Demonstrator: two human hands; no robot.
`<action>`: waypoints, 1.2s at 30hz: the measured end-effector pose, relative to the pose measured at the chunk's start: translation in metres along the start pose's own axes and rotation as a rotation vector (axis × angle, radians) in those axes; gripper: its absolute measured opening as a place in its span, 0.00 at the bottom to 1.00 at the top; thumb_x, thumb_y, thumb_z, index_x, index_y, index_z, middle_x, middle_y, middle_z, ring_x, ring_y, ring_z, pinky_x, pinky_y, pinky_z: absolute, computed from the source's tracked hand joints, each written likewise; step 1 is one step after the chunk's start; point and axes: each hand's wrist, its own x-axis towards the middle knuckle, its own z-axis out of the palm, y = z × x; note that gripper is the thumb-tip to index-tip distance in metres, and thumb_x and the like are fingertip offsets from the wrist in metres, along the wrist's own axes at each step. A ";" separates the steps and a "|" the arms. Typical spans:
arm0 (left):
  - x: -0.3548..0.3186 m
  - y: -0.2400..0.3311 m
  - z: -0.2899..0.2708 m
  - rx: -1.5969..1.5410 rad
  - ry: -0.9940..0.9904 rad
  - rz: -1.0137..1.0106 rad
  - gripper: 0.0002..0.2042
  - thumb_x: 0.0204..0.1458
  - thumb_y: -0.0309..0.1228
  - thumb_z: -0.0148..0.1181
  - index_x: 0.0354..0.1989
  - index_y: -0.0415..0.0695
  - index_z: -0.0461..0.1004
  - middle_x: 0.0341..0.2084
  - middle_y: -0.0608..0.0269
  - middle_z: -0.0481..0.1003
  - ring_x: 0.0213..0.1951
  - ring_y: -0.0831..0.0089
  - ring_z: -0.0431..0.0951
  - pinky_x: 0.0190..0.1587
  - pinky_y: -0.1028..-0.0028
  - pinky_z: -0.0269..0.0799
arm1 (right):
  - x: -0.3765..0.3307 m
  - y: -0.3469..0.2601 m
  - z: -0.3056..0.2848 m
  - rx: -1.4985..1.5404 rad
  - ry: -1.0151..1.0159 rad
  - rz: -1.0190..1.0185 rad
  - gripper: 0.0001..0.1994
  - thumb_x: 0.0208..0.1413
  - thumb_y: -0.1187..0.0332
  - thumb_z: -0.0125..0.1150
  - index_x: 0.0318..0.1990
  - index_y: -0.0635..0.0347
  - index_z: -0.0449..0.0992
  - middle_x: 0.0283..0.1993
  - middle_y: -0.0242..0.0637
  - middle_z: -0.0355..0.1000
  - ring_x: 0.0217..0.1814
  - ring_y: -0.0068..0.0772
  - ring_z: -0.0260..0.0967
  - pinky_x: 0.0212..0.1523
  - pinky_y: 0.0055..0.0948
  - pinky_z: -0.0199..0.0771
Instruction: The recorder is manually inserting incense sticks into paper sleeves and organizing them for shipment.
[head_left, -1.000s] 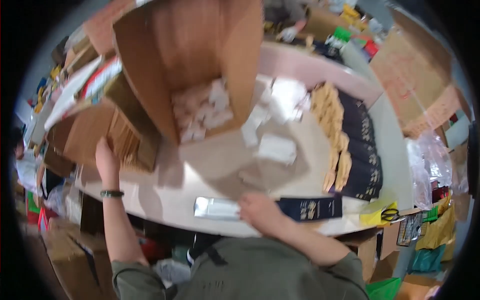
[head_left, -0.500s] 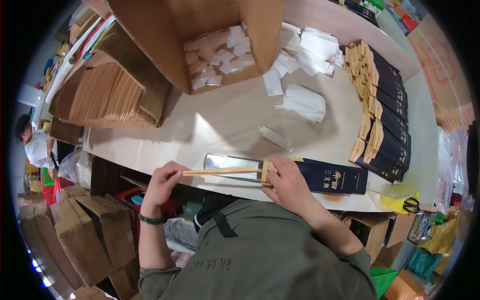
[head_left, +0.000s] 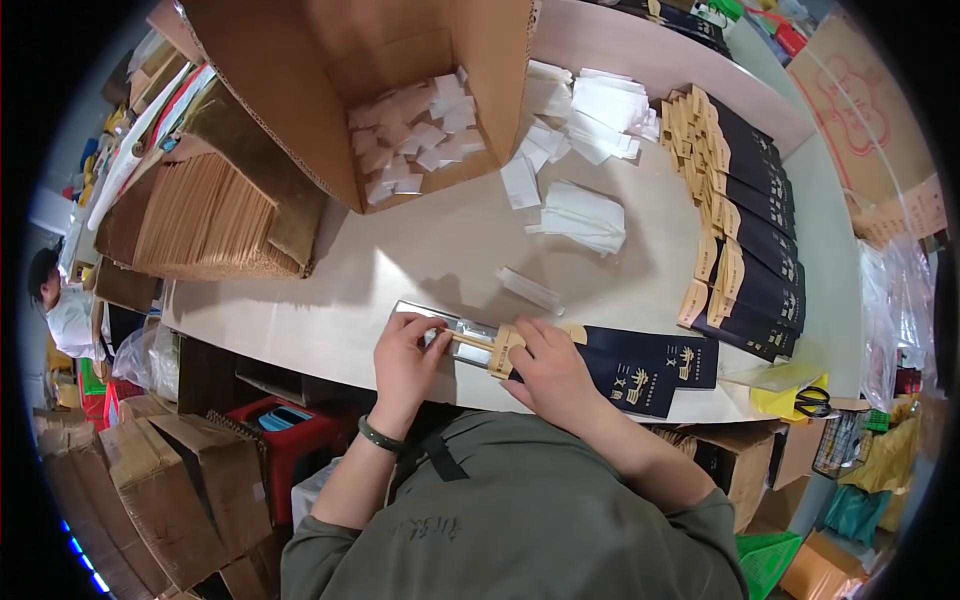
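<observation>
Pinched in the fingers of my left hand (head_left: 408, 355) is a pair of pale wooden chopsticks (head_left: 470, 341), their far ends inside the mouth of a dark blue sleeve (head_left: 622, 380) with a tan end. My right hand (head_left: 550, 362) grips that sleeve near its mouth, thumb and fingers around the tan part. Beneath lies another dark blue sleeve (head_left: 698, 362), sticking out to the right. Under the chopsticks, at the table's near edge, is a flat shiny silver-edged piece (head_left: 404, 308), partly covered by my left hand. Just beyond lies a single slim white packet (head_left: 530, 291).
An open cardboard box (head_left: 350, 180) holding small white packets stands at the back. White packets (head_left: 585, 217) lie in piles beside it. Filled dark sleeves (head_left: 745, 285) overlap in rows at right. A carton of tan sticks (head_left: 205, 215) sits left; black-handled scissors (head_left: 812, 402) lie right.
My left hand has moved right, toward my right hand, and the chopsticks have slid deeper into the sleeve. The held sleeve has tilted, uncovering another sleeve beneath it.
</observation>
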 end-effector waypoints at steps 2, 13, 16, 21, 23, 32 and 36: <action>-0.004 0.006 0.012 -0.045 -0.088 0.057 0.11 0.49 0.24 0.66 0.42 0.38 0.79 0.35 0.57 0.76 0.34 0.64 0.79 0.38 0.71 0.76 | 0.000 -0.001 0.005 0.006 0.001 -0.011 0.23 0.38 0.64 0.73 0.42 0.63 0.73 0.59 0.52 0.65 0.61 0.55 0.62 0.60 0.46 0.65; 0.008 0.000 -0.014 0.515 -0.365 0.551 0.27 0.29 0.38 0.75 0.40 0.42 0.73 0.32 0.58 0.73 0.36 0.56 0.74 0.41 0.62 0.72 | 0.011 0.013 -0.027 0.163 -0.136 -0.117 0.14 0.41 0.71 0.62 0.40 0.55 0.75 0.39 0.47 0.70 0.43 0.52 0.71 0.41 0.44 0.71; 0.013 0.015 -0.020 0.387 -0.143 0.417 0.21 0.34 0.38 0.75 0.30 0.42 0.70 0.22 0.64 0.71 0.26 0.64 0.72 0.33 0.67 0.72 | 0.025 0.079 -0.110 -0.367 -0.015 -0.138 0.02 0.42 0.72 0.65 0.25 0.51 0.80 0.28 0.36 0.69 0.33 0.42 0.70 0.37 0.39 0.73; -0.002 0.013 -0.009 -0.234 -0.511 -0.081 0.19 0.45 0.38 0.71 0.35 0.38 0.71 0.23 0.65 0.72 0.27 0.77 0.71 0.33 0.74 0.70 | -0.029 0.138 -0.152 -0.432 0.157 0.279 0.09 0.48 0.64 0.69 0.30 0.60 0.78 0.52 0.45 0.72 0.54 0.52 0.68 0.55 0.44 0.68; -0.014 0.021 0.014 -0.481 -0.699 -0.001 0.21 0.45 0.36 0.70 0.42 0.37 0.72 0.32 0.59 0.73 0.34 0.72 0.72 0.41 0.71 0.71 | -0.035 0.091 -0.119 0.008 -0.229 0.181 0.15 0.45 0.59 0.69 0.34 0.60 0.77 0.54 0.48 0.70 0.58 0.55 0.66 0.59 0.42 0.65; -0.015 0.046 0.022 -0.225 -0.626 0.068 0.19 0.41 0.30 0.66 0.44 0.40 0.73 0.32 0.54 0.74 0.35 0.60 0.76 0.40 0.65 0.73 | -0.024 0.033 -0.052 -0.150 -0.151 0.117 0.20 0.52 0.50 0.64 0.33 0.63 0.77 0.38 0.47 0.74 0.42 0.52 0.71 0.44 0.45 0.71; -0.013 0.020 0.011 0.185 -0.211 0.176 0.25 0.39 0.32 0.69 0.48 0.42 0.72 0.38 0.52 0.74 0.38 0.53 0.77 0.40 0.62 0.75 | -0.015 0.026 -0.042 -0.008 -0.295 0.611 0.17 0.56 0.54 0.58 0.28 0.62 0.73 0.29 0.47 0.76 0.34 0.54 0.74 0.35 0.46 0.72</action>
